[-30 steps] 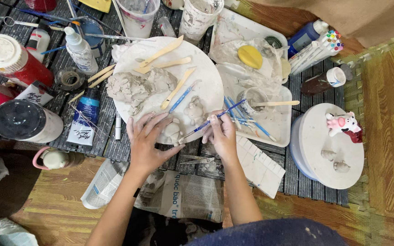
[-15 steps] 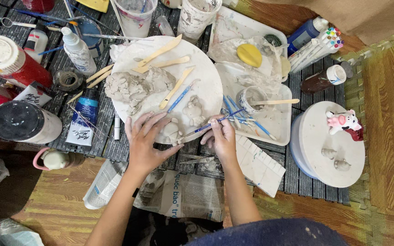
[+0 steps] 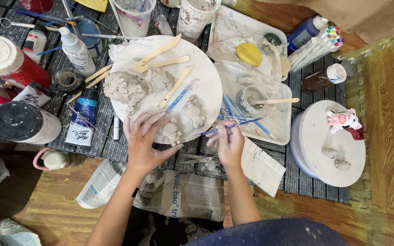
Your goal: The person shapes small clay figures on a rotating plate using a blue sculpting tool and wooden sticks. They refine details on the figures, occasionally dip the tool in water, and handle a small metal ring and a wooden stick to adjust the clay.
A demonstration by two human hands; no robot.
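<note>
Resting on the near edge of the round white board (image 3: 206, 68), the left hand (image 3: 144, 146) lies palm down with its fingers spread and loosely curled, the fingertips touching a small grey clay figure (image 3: 170, 132) that sits at the board's near rim; whether it truly grips the figure or only steadies it I cannot tell. Just right of that figure, the right hand (image 3: 226, 142) has its fingers pinched shut round a thin blue-handled tool (image 3: 226, 127), whose pale tip points back toward the figure while its handle runs out to the right, off the board. Farther in on the board stands a second small clay figure (image 3: 193, 111), just beyond the first and apart from it. Toward the board's left side lies a big lump of grey clay (image 3: 131, 86), and wooden modelling sticks (image 3: 160, 57) lie across the board's far half (one blue-handled brush lies among them). Right of the board is a white tray (image 3: 279, 130) holding a small cup and loose brushes. Well to the right of the board stands a round white stand (image 3: 329, 168) carrying a pink and white painted figurine (image 3: 343, 120). Below the board, under the forearms, newspaper (image 3: 178, 196) is spread.
</note>
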